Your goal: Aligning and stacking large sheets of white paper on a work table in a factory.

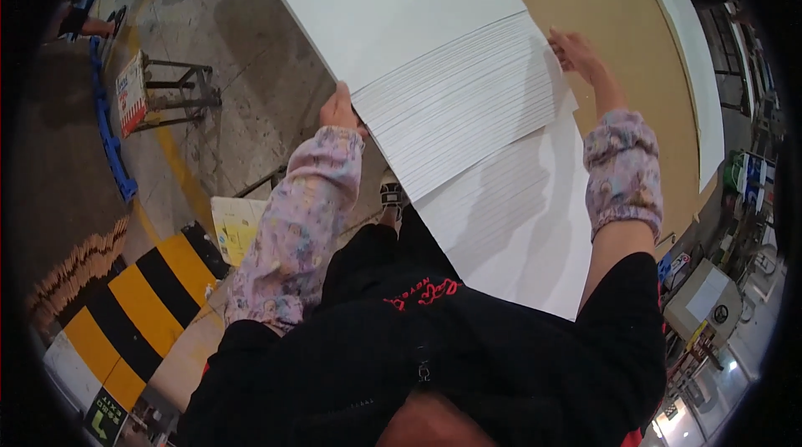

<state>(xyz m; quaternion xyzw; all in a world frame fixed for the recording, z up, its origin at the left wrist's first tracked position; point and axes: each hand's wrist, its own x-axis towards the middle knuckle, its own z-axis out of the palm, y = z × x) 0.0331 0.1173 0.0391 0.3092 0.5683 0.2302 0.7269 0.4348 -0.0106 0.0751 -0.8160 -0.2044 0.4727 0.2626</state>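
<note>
A fanned stack of large white sheets (468, 104) lies in front of me, its edges stepped in many thin parallel lines. Below it, nearer my body, more white sheet (526, 238) shows with shadows across it. At the left edge of the stack, my left hand (338, 109) is closed around the sheets' border, its fingers partly hidden. My right hand (576, 54) is at the opposite edge, with fingers apart and fingertips close to the sheets; whether they touch is hard to tell. Patterned sleeve covers are on both forearms.
A tan board surface (618, 4) extends right of the stack, with a white strip (706, 113) along its far side. On the left floor stands a small metal-framed stool (180, 92). A yellow-and-black striped block (138, 305) sits lower left. Machinery (706, 301) stands at the right.
</note>
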